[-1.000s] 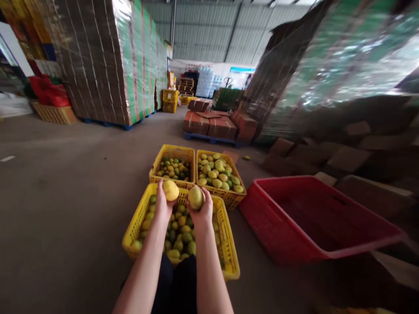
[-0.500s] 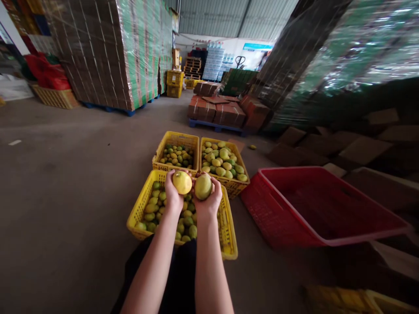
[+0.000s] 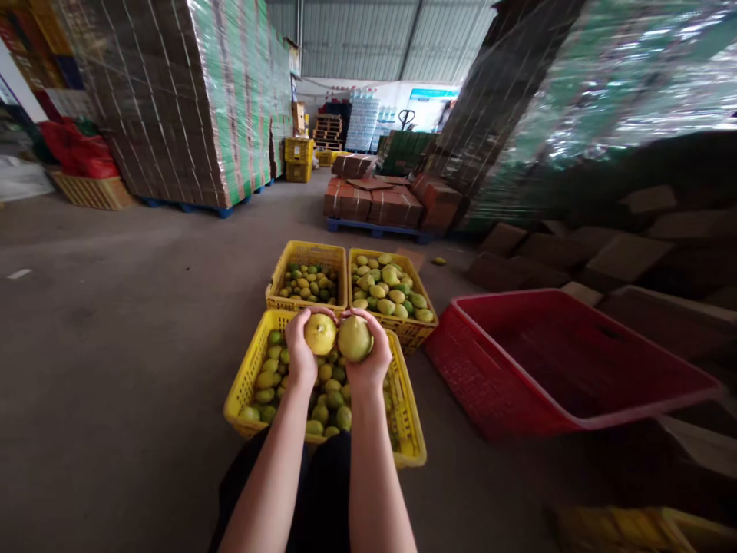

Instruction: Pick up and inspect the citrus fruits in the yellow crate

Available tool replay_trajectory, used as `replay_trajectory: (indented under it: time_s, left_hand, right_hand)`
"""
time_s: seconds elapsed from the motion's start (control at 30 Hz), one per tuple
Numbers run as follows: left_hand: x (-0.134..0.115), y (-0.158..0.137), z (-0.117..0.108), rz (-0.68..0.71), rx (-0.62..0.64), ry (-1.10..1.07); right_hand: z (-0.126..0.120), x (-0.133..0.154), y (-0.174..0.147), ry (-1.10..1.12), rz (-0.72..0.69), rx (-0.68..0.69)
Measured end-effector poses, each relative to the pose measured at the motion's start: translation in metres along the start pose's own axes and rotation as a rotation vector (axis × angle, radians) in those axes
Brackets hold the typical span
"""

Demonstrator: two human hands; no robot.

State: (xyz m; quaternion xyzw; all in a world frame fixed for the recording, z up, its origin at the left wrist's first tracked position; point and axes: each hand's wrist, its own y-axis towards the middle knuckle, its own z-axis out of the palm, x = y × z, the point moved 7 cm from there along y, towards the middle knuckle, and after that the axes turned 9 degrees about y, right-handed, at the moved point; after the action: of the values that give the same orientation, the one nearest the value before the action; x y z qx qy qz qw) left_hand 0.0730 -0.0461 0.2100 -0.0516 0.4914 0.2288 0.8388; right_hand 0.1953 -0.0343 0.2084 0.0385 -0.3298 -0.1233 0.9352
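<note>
My left hand [image 3: 300, 352] is closed around a bright yellow lemon [image 3: 320, 335], its pointed end facing me. Beside it, my right hand [image 3: 373, 357] wraps a greener lemon [image 3: 355, 339], with its tip turned upward. The two fruits are held side by side, almost touching, above the near yellow crate [image 3: 240, 392]. Green and yellowish lemons [image 3: 332, 401] lie in that crate, partly hidden by my forearms. Behind it stand a left crate [image 3: 277, 269] of smaller, darker lemons and a right crate [image 3: 423, 332] heaped with paler, larger ones.
A large red bin [image 3: 495, 384] stands to the right, beside loose cardboard boxes [image 3: 627, 257]. One fruit [image 3: 439, 261] lies on the floor. Flattened cartons [image 3: 368, 206] sit on a blue pallet ahead. Tall wrapped stacks [image 3: 150, 115] rise on both sides.
My right hand has turned its lemon so the tip now points up. Both hands sit slightly lower in view, and the camera has shifted a little.
</note>
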Motion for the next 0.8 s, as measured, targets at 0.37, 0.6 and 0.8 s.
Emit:
replay_trajectory:
  time_s: [0.37,0.6,0.8]
  left_hand:
    - [0.05,0.004,-0.015,-0.668,-0.376,-0.529]
    - [0.054,0.005,-0.02,-0.7,-0.362,-0.611]
    - [0.054,0.007,-0.031,-0.687,-0.403,-0.551]
  right_hand:
    - [-0.008,-0.033,-0.002,0.412,0.462,-0.196]
    - [-0.02,-0.057,-0.003,0.241,0.523,-0.313]
    - [-0.024,-0.068,-0.006,0.32,0.619,-0.357]
